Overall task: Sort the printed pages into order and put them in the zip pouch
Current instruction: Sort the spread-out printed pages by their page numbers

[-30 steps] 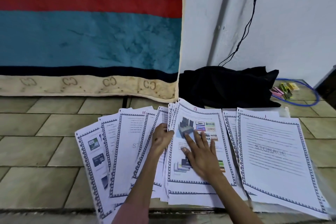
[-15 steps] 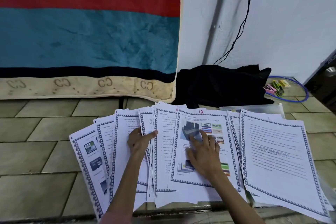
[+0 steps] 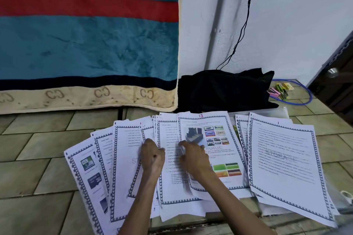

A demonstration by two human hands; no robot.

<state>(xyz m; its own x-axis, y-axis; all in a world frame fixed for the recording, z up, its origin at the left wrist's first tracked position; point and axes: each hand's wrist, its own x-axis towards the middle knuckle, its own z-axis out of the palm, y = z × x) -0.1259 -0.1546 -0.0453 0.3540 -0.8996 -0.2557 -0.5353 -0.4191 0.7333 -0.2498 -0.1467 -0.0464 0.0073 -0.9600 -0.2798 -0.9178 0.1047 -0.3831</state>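
Sorting barely begun: pages [image 3: 191, 158] fanned across the floor, left hand [image 3: 152, 156] curled pinching sheets, right hand [image 3: 194, 156] flat on page 13 [image 3: 221, 139]; pouch [image 3: 267, 115] empty behind.

Just one head-worn wide-angle cam, looking forward and down from close above the fanned printed pages [image 3: 191, 158] on the tiled floor [image 3: 38, 158], with the blanket [image 3: 86, 44] and wall [image 3: 286, 25] far behind.
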